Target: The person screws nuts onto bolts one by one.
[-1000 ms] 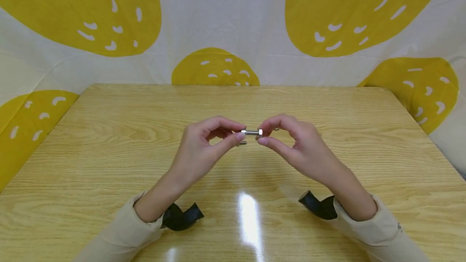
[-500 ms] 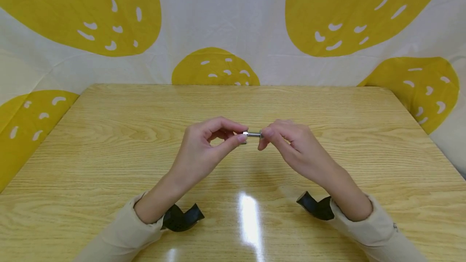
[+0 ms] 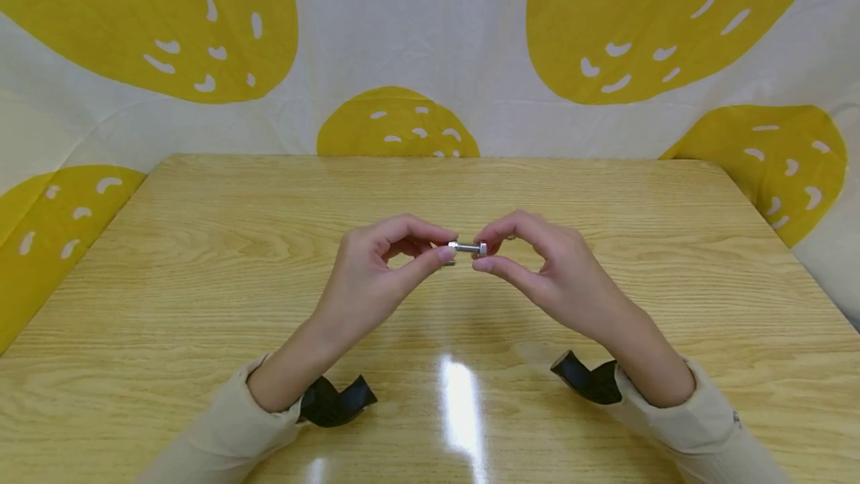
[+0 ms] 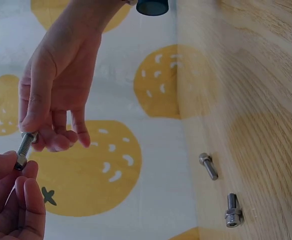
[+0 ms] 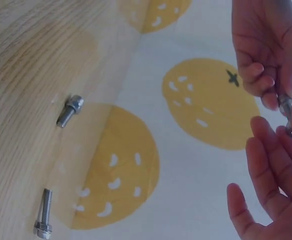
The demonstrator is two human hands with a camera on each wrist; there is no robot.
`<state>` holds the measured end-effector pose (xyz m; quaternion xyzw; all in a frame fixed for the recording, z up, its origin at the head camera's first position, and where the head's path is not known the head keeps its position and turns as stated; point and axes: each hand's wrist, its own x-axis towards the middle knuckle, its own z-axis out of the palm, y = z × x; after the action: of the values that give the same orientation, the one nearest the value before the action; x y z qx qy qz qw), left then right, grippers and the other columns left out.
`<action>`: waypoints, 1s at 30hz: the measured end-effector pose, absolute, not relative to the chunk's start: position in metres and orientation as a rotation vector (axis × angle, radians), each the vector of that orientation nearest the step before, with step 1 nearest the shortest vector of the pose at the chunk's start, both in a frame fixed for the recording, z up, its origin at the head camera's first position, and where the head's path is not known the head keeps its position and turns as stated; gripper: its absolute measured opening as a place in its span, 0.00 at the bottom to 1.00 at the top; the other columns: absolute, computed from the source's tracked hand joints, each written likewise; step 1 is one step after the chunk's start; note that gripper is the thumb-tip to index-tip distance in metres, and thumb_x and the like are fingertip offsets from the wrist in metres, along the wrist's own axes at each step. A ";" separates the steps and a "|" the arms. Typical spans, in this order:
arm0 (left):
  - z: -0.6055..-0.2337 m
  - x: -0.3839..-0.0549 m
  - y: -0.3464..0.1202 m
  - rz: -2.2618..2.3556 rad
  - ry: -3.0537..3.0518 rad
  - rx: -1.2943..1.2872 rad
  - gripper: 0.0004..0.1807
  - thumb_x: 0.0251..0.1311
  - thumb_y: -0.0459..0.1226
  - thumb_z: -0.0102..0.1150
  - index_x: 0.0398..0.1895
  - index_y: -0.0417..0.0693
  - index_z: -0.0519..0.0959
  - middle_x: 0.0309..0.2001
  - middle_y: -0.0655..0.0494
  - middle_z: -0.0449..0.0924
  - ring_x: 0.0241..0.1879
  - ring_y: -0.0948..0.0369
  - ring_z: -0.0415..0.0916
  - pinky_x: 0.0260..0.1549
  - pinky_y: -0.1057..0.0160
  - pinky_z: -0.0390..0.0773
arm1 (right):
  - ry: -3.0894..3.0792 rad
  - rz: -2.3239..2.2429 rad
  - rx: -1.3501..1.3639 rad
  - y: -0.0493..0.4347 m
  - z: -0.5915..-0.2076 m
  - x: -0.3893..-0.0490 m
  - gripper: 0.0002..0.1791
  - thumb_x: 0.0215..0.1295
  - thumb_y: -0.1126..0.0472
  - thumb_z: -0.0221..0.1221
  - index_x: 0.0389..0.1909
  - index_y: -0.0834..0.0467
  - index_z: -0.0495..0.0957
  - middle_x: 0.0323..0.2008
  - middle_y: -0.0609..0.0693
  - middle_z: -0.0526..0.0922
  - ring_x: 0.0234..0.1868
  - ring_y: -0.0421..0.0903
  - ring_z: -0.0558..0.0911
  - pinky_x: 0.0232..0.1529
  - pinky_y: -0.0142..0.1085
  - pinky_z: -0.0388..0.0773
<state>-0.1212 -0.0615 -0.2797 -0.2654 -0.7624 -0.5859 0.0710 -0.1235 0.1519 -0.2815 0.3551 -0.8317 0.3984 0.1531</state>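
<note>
Thumb and forefinger of my left hand (image 3: 376, 264) pinch the left end of a steel bolt (image 3: 466, 247), held level above the table. My right hand (image 3: 554, 264) has thumb and forefinger on either side of the hex nut (image 3: 482, 249) at the bolt's right end, pinching it. A stretch of threaded shank shows between the two hands in the left wrist view, where the right thumb lies against the nut (image 4: 31, 136). From the right wrist, the bolt (image 5: 286, 106) is partly covered by fingers.
Two more bolts lie on the wooden table (image 3: 201, 282): a short-looking bolt (image 4: 209, 166) and a bolt with a nut near its head (image 4: 233, 211). In the head view the hands mostly hide them. A patterned cloth (image 3: 416, 36) hangs behind the table.
The right thumb rolled up over the nut half a second ago and has come back down, with the fingers spread around it again. The left hand keeps its pinch, almost still.
</note>
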 end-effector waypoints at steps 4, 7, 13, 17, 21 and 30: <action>-0.279 -0.120 -0.061 -1.767 -2.291 -0.799 0.07 0.54 0.32 0.64 0.37 0.42 0.83 0.33 0.53 0.84 0.30 0.63 0.80 0.24 0.67 0.74 | -2.400 1.117 1.010 0.152 -0.284 -0.124 0.04 0.58 0.65 0.62 0.34 0.56 0.79 0.32 0.42 0.82 0.35 0.36 0.77 0.37 0.31 0.74; -0.279 -0.120 -0.060 -1.768 -2.292 -0.800 0.07 0.54 0.32 0.64 0.37 0.42 0.83 0.33 0.53 0.84 0.29 0.64 0.79 0.24 0.67 0.74 | -2.434 1.122 0.986 0.150 -0.285 -0.124 0.08 0.66 0.60 0.55 0.29 0.54 0.80 0.29 0.41 0.82 0.35 0.37 0.75 0.39 0.33 0.71; -0.278 -0.119 -0.060 -1.755 -2.308 -0.785 0.06 0.55 0.33 0.64 0.36 0.44 0.83 0.34 0.55 0.84 0.30 0.64 0.80 0.21 0.67 0.72 | -2.612 1.187 0.912 0.152 -0.281 -0.123 0.21 0.74 0.49 0.41 0.34 0.53 0.80 0.31 0.41 0.82 0.38 0.40 0.75 0.43 0.40 0.68; -0.278 -0.120 -0.060 -1.756 -2.306 -0.779 0.06 0.54 0.33 0.64 0.36 0.43 0.83 0.33 0.54 0.84 0.30 0.64 0.80 0.22 0.68 0.72 | -2.563 1.204 0.985 0.155 -0.279 -0.123 0.13 0.68 0.54 0.53 0.47 0.57 0.75 0.36 0.44 0.82 0.41 0.39 0.77 0.41 0.36 0.72; -0.278 -0.120 -0.061 -1.760 -2.298 -0.780 0.07 0.54 0.33 0.64 0.37 0.43 0.83 0.32 0.54 0.84 0.29 0.63 0.80 0.23 0.68 0.72 | -2.410 1.185 1.059 0.154 -0.278 -0.123 0.16 0.56 0.69 0.63 0.46 0.60 0.73 0.36 0.45 0.81 0.39 0.38 0.78 0.43 0.30 0.74; -0.277 -0.120 -0.060 -1.787 -2.292 -0.781 0.07 0.54 0.32 0.64 0.37 0.42 0.82 0.33 0.53 0.84 0.30 0.64 0.80 0.25 0.68 0.74 | -2.372 1.162 1.062 0.155 -0.281 -0.124 0.07 0.60 0.67 0.60 0.39 0.58 0.77 0.35 0.44 0.82 0.36 0.36 0.78 0.42 0.30 0.74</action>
<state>-0.1200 -0.0603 -0.2774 -0.2589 -0.7599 -0.5925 0.0663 -0.1240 0.1547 -0.2807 0.3689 -0.8242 0.4036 0.1471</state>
